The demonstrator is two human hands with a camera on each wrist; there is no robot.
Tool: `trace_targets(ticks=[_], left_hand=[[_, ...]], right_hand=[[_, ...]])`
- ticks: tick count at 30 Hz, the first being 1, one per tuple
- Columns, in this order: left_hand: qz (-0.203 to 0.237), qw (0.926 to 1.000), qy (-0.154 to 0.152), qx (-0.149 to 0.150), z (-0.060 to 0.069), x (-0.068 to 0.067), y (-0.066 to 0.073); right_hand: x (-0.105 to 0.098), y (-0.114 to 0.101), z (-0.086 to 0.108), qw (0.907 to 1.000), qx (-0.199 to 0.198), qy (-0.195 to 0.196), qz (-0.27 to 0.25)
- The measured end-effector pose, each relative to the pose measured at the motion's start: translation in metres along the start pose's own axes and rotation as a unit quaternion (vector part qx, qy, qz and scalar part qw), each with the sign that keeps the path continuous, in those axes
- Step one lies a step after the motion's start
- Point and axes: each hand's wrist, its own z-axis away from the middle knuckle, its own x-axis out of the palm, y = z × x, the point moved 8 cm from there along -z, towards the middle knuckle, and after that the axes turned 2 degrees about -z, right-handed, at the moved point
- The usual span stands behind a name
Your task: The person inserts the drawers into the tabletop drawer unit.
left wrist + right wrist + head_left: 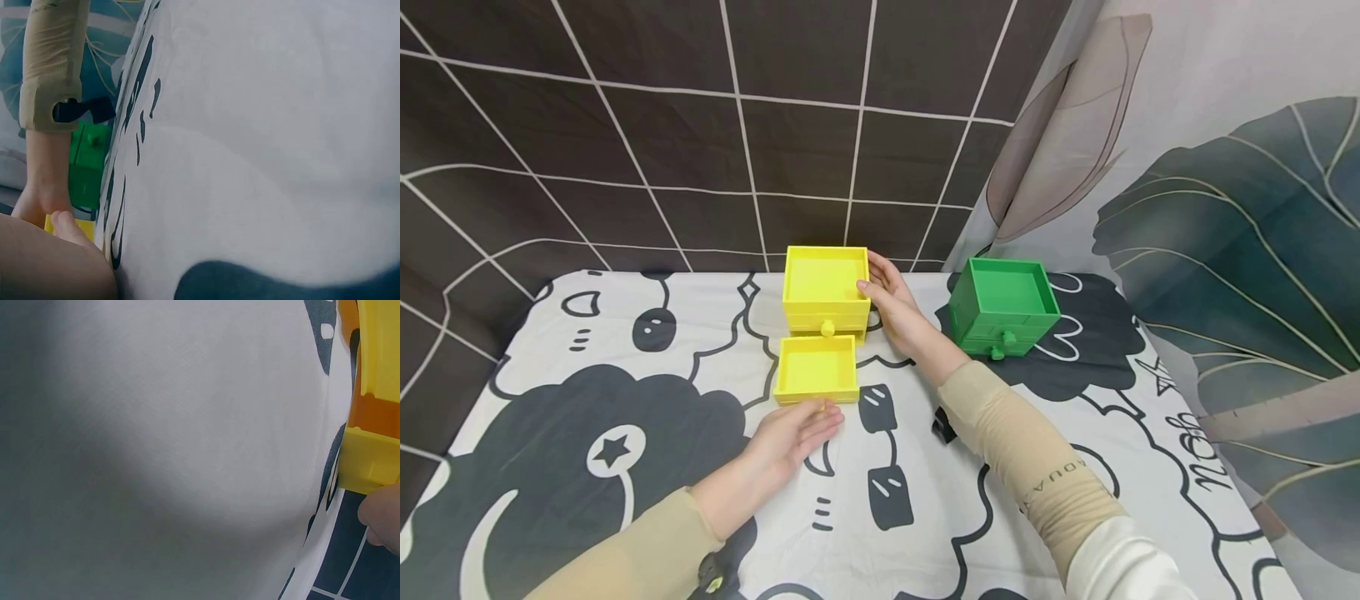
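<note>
A small yellow drawer cabinet (pixel 826 315) stands toward the back of the cloth, a round knob on its closed upper drawer. Its lower yellow drawer (pixel 816 367) is pulled far out toward me and looks bare inside. At that drawer's front, my left hand (pixel 786 437) has thumb and fingers around the spot of its knob, which they mostly hide. My right hand (pixel 898 308) holds the cabinet's right side, thumb over the top rim and fingers along the side toward the back. The right wrist view catches the yellow cabinet (pixel 369 459) and fingertips only at its edge.
To the right stands a green drawer cabinet (pixel 1003 307) with its drawers in. A black-and-white cartoon-print cloth (pixel 647 492) covers the surface. A dark grid-patterned curtain (pixel 700 142) hangs behind, and a leaf-print one (pixel 1247 250) at the right.
</note>
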Motion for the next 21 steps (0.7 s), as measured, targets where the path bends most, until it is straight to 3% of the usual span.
trace_targets(ticks=[11, 21], left_hand=[[-0.019, 0.9998, 0.006, -0.005, -0.008, 0.005, -0.001], [-0.005, 0.9999, 0.015, -0.007, -0.014, 0.006, 0.002]], right_hand=[[0.001, -0.001, 0.002, 1.0, -0.005, -0.003, -0.002], [0.0, 0.0, 0.0, 1.0, -0.003, -0.001, -0.004]])
